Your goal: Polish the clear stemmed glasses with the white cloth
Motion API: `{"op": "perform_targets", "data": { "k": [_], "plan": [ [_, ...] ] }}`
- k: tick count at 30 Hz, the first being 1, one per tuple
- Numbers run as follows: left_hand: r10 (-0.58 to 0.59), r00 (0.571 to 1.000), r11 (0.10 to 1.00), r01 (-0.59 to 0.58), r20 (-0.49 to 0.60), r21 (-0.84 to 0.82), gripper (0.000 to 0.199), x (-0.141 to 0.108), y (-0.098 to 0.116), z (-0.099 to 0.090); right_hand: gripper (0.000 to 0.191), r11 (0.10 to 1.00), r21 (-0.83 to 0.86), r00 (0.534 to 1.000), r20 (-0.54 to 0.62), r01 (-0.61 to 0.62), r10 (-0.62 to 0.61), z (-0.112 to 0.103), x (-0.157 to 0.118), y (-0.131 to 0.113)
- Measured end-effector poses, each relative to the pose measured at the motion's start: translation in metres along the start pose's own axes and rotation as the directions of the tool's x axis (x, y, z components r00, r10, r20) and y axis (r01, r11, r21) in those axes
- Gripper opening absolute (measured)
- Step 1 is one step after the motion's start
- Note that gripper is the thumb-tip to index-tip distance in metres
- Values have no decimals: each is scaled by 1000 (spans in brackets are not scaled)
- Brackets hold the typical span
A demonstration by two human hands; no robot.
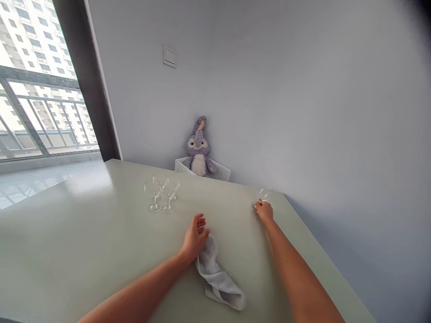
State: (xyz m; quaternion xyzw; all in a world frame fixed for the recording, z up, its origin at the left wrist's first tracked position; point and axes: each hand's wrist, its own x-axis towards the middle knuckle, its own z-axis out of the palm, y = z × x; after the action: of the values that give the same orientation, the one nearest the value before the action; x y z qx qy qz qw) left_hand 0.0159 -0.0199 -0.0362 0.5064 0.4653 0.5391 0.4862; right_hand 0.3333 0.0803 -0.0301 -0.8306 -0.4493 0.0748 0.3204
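At the far right of the table, my right hand (265,211) is closed around the stem of a clear wine glass (264,194). The bowl shows above my fingers and part of the foot to their left. My left hand (195,237) rests near the middle of the table, fingers loosely curled and thumb apart, with nothing visible between them. A crumpled light grey cloth (220,280) lies against its right side and trails toward the front. Beyond my left hand, to the left, several clear wine glasses (168,197) stand upright in a close group.
The pale green table (101,251) ends along a slanting right edge by the wall. Behind its far edge, a purple plush rabbit (198,154) sits in a white perforated basket (220,172). A window with a balcony railing (50,121) is at the left.
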Motion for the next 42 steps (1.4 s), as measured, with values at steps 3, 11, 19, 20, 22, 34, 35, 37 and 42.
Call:
{"op": "perform_targets", "data": {
  "k": [3,11,19,20,22,34,35,37,42],
  "plan": [
    [32,983,999,-37,-180,-28,36,4,7,-6,41,997,77,1000,10,-25,24,-5,-11,5],
    [-244,778,931,21,-579,-364,44,31,29,-50,41,963,270,999,43,11,-24,-20,-78,6],
    [-383,889,733,127,-251,-668,70,47,37,-67,25,840,541,889,361,46,-281,-45,-147,-53],
    [-360,906,721,118,-223,-683,76,48,37,-67,25,836,545,856,396,72,-332,-47,-157,-63],
    [-317,933,699,106,-173,-708,86,50,37,-69,30,824,540,775,440,175,-453,-50,-181,-81],
    [-223,973,632,104,-52,-768,54,58,31,-74,21,523,109,396,531,845,-749,-19,-271,-103],
    [-220,975,618,105,-43,-779,48,58,31,-74,20,563,172,420,502,808,-756,-18,-268,-102],
    [-208,978,584,113,-13,-804,36,55,32,-72,27,683,345,529,444,644,-723,-20,-259,-102],
    [-155,980,569,189,122,-800,25,42,38,-58,37,652,750,874,387,-113,-293,-34,-227,-103]
  ]
}}
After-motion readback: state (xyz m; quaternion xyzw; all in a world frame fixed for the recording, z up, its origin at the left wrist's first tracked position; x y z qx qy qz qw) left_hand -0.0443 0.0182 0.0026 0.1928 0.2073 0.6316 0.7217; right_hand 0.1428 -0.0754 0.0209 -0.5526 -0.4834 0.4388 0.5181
